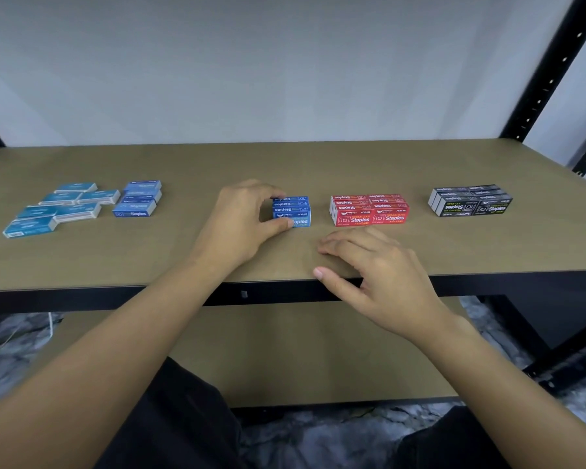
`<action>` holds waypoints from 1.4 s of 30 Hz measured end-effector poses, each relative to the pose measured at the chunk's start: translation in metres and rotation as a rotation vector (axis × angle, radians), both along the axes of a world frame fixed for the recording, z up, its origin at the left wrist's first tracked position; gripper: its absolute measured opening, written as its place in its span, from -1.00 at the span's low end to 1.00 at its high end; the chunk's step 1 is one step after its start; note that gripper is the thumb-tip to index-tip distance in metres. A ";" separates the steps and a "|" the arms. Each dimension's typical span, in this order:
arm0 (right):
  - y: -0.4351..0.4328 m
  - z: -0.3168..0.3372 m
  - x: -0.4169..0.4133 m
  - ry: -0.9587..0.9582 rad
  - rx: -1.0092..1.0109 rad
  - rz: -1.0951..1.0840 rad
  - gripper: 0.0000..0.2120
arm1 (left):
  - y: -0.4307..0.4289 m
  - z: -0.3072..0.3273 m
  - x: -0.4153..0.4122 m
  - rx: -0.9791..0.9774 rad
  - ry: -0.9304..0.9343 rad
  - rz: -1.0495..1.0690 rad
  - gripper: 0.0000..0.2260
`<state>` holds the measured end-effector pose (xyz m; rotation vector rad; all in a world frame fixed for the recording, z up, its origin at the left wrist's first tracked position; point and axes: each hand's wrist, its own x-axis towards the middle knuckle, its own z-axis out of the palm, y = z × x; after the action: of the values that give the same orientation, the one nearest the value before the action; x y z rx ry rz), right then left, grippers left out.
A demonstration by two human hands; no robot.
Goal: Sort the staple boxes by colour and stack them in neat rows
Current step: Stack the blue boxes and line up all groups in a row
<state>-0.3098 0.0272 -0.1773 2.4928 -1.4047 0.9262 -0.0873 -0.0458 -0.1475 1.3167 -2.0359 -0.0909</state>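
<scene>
Brown table (217, 164): left hand (242, 218) grips dark-blue cardboard staple-box stack (295, 211) mid-table, fingers curled round it; right hand (376, 265) rests flat near front edge, fingers loose. Should square it in line with red staple-box block (369, 209).

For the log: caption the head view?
Sorting staples: left hand grips dark-blue stack beside red stack and black stack; right hand rests on the shelf.

I count six teal boxes (77, 211) (seven?), two blue stacks (136, 199) (295, 211), one red stack (369, 209), one black stack (471, 200).
</scene>
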 end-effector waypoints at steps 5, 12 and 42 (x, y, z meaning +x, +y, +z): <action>0.000 0.000 0.001 -0.013 0.010 0.006 -0.67 | 0.000 0.000 0.000 -0.010 -0.007 -0.002 -0.66; 0.001 0.003 0.002 -0.029 0.045 0.024 -0.66 | 0.009 0.001 0.008 -0.023 0.017 -0.013 -0.55; -0.070 0.032 0.201 0.200 0.306 0.151 -0.58 | 0.023 -0.003 0.186 0.131 -0.278 0.397 -0.63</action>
<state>-0.1088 -0.0432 -0.1457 2.8523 -1.3993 0.4937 0.0982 -0.0224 -0.1502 1.8796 -1.9723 0.1499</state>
